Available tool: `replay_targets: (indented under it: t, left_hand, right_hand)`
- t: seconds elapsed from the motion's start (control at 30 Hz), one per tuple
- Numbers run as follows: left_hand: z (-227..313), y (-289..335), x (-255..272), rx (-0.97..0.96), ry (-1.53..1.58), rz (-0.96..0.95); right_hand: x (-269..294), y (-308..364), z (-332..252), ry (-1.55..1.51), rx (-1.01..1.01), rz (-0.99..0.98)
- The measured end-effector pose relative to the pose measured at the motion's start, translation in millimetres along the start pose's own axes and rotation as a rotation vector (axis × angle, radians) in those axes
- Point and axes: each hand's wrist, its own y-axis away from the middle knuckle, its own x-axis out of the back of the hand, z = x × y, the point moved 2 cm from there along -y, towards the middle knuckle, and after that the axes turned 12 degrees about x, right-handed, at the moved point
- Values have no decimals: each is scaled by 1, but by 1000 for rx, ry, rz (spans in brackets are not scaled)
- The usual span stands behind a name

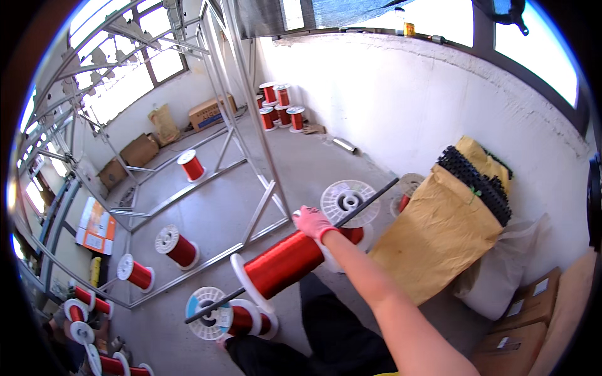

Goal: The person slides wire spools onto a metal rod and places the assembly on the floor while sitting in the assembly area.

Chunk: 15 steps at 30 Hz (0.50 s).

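A large spool of red wire (282, 264) sits on a dark rod (370, 202) that slants up to the right. My right hand (313, 222), in a pink glove, is closed at the upper right end of this spool, by its flange. Its fingertips are partly hidden, with a small whitish bit showing there. Under the rod's lower end stands a spool with a white, spoked flange (199, 302). Another white-flanged spool (348, 200) is under its upper end. My left hand is out of view. Below the big spool are my dark-trousered legs (338, 323).
Metal framing (260, 169) stands at left, with red spools (191, 165) on the floor around it. More spools (282, 108) are stacked by the far wall. At right lie a brown paper sack (433, 235), a white bag (495, 285) and cardboard boxes (523, 301).
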Motion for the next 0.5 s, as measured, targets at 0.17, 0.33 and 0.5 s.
replay_targets:
  t: [0.17,0.33,0.5]
  left_hand:
    - [-7,11,31,243,-25,-174]
    - [-11,29,56,698,-101,-417]
    - [-36,41,136,1065,-824,45]
  right_hand:
    - [-5,-4,2,13,24,22]
    - [1,3,-7,7,8,22]
    - [-2,1,2,69,-17,28]
